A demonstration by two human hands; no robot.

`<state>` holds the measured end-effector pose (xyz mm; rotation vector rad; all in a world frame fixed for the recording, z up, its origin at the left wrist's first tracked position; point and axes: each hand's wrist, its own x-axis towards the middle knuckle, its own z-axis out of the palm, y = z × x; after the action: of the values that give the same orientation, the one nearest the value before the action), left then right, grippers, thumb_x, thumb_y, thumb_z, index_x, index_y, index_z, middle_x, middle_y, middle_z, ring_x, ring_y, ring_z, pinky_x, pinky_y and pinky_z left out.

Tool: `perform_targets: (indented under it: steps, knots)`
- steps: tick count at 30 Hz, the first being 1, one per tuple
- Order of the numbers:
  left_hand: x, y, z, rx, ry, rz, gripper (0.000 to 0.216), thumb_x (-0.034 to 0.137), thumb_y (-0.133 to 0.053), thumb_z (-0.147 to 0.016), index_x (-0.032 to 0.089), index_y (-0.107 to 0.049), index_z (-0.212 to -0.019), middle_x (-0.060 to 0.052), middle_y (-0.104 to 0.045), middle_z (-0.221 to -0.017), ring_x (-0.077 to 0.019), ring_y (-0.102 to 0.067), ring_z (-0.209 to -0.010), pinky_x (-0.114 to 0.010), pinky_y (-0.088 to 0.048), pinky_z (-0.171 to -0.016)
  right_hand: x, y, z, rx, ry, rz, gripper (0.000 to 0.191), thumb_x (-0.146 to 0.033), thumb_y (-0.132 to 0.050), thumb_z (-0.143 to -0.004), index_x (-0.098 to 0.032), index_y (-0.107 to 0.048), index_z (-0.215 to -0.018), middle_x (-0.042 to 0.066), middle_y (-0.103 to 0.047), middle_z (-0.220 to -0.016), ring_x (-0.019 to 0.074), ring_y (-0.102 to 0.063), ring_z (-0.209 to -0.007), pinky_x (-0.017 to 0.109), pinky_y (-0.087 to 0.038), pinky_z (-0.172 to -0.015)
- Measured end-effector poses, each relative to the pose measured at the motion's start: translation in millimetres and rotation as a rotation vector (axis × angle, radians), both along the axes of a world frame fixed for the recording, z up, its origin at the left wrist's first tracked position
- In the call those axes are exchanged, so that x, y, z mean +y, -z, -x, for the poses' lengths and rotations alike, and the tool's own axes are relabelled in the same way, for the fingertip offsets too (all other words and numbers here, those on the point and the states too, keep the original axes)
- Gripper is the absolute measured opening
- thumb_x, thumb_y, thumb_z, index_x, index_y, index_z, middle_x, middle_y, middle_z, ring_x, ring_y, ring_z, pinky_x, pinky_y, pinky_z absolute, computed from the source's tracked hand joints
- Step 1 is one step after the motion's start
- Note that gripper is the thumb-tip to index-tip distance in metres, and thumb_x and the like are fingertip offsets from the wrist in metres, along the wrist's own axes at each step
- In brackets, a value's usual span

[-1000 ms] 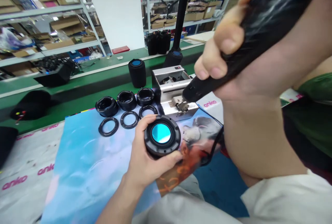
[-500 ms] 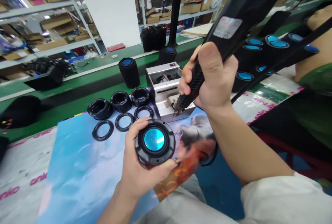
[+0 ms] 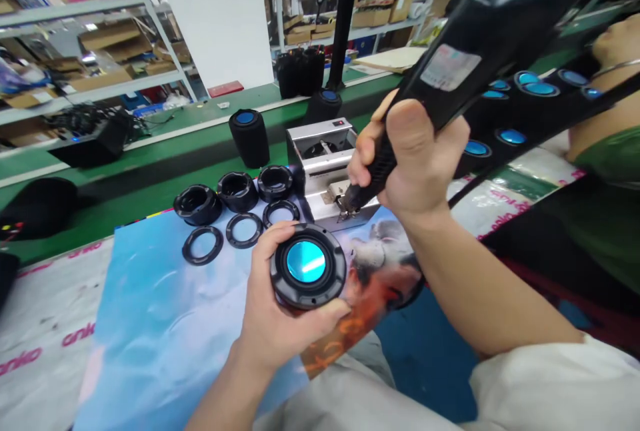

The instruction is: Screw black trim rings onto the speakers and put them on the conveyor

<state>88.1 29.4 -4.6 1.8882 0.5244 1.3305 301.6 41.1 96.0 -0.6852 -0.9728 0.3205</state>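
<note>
My left hand point(image 3: 275, 324) is closed around the edge of a round black speaker point(image 3: 306, 262) with a shiny blue centre, its face turned up toward me. My right hand point(image 3: 417, 158) grips a black electric screwdriver point(image 3: 453, 64) with a silvery label, held at a slant. The driver's tip is down at the front outlet of a metal screw feeder point(image 3: 315, 174); whether a screw sits on the bit is too small to tell. Left of the feeder stand several deep black rings point(image 3: 197, 204), with flat black rings point(image 3: 203, 246) in front of them.
A printed poster sheet point(image 3: 165, 324) covers the bench before me. Upright black cylindrical speakers point(image 3: 249, 139) stand on the green surface behind. At the right are more blue-topped speakers point(image 3: 540, 88) and another person's arm point(image 3: 600, 104). Shelves with boxes point(image 3: 115, 41) line the back.
The speaker in my left hand has shifted slightly right and up in view. My right hand has also moved slightly right, while the screwdriver's tip stays at the feeder outlet.
</note>
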Motion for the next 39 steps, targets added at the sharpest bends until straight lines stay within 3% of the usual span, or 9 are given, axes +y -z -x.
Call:
perform_targets:
  steps: [4, 7, 13, 16, 23, 26, 30, 39]
  knots:
    - [-1, -3.1, -2, -0.004, 0.019, -0.005, 0.080, 0.058, -0.098, -0.082, 0.032, -0.059, -0.147, -0.010, -0.069, -0.142, -0.0318, -0.077, -0.130, -0.046, -0.065, -0.109, 3, 20.6, -2, -0.011, -0.147, 0.139, 0.062, -0.064, -0.098, -0.078, -0.019, -0.056, -0.070, -0.002, -0.054, -0.055, 0.0130, -0.047, -0.034, 0.027, -0.033, -0.031]
    - [-1, -3.4, -3, 0.004, 0.017, 0.003, 0.084, 0.058, -0.099, -0.080, 0.031, -0.057, -0.147, -0.010, -0.069, -0.142, -0.0317, -0.077, -0.127, -0.047, -0.065, -0.108, -3, 20.4, -4, -0.015, -0.183, 0.185, 0.058, -0.062, -0.097, -0.079, -0.018, -0.059, -0.070, -0.001, -0.053, -0.053, 0.0151, -0.045, -0.031, 0.028, -0.033, -0.028]
    - [0, 0.1, -1, 0.004, 0.013, 0.001, 0.080, 0.052, -0.099, -0.082, 0.032, -0.058, -0.147, -0.010, -0.067, -0.146, -0.0331, -0.074, -0.134, -0.048, -0.061, -0.114, -19, -16.7, -2, 0.106, -0.025, 0.062, 0.063, -0.065, -0.108, -0.056, -0.023, -0.065, -0.073, -0.001, -0.051, -0.058, 0.0164, -0.048, -0.043, 0.034, -0.034, -0.034]
    - [1, -0.6, -1, 0.012, 0.015, 0.003, 0.081, 0.053, -0.100, -0.080, 0.032, -0.058, -0.147, -0.010, -0.067, -0.145, -0.0331, -0.074, -0.134, -0.047, -0.061, -0.113, -26, -32.8, 0, 0.059, -0.036, 0.018, 0.060, -0.066, -0.104, -0.064, -0.025, -0.063, -0.078, -0.003, -0.048, -0.059, 0.0146, -0.043, -0.042, 0.034, -0.030, -0.035]
    - [0, -2.8, -2, 0.029, -0.001, -0.008, 0.079, 0.054, -0.098, -0.081, 0.030, -0.058, -0.145, -0.011, -0.069, -0.143, -0.0339, -0.075, -0.132, -0.050, -0.062, -0.113, -31, -60.0, 2, -0.067, -0.062, 0.136, 0.060, -0.055, -0.099, -0.078, -0.026, -0.047, -0.080, -0.010, -0.036, -0.053, 0.0100, -0.031, -0.033, 0.033, -0.025, -0.031]
    - [0, -1.9, -2, 0.034, -0.008, -0.002, 0.080, 0.053, -0.099, -0.079, 0.030, -0.058, -0.144, -0.011, -0.069, -0.143, -0.0346, -0.075, -0.132, -0.051, -0.063, -0.113, -23, -49.9, 2, -0.069, -0.041, 0.081, 0.057, -0.065, -0.095, -0.079, -0.027, -0.053, -0.080, -0.006, -0.044, -0.057, 0.0138, -0.040, -0.040, 0.034, -0.030, -0.035]
    - [-1, -2.1, -3, 0.020, -0.006, 0.001, 0.087, 0.055, -0.102, -0.075, 0.031, -0.058, -0.146, -0.010, -0.069, -0.143, -0.0337, -0.076, -0.129, -0.049, -0.065, -0.109, -8, -23.5, 1, 0.018, 0.034, -0.001, 0.055, -0.065, -0.102, -0.069, -0.024, -0.066, -0.075, -0.001, -0.049, -0.057, 0.0168, -0.046, -0.044, 0.037, -0.029, -0.034]
    - [-2, -1.6, -1, 0.009, 0.001, 0.039, 0.080, 0.054, -0.100, -0.079, 0.031, -0.061, -0.145, -0.011, -0.070, -0.144, -0.0348, -0.074, -0.134, -0.050, -0.063, -0.114, 7, 7.1, -1, -0.040, 0.015, 0.073, 0.064, -0.072, -0.094, -0.079, -0.020, -0.057, -0.072, -0.001, -0.050, -0.055, 0.0118, -0.046, -0.037, 0.028, -0.030, -0.032]
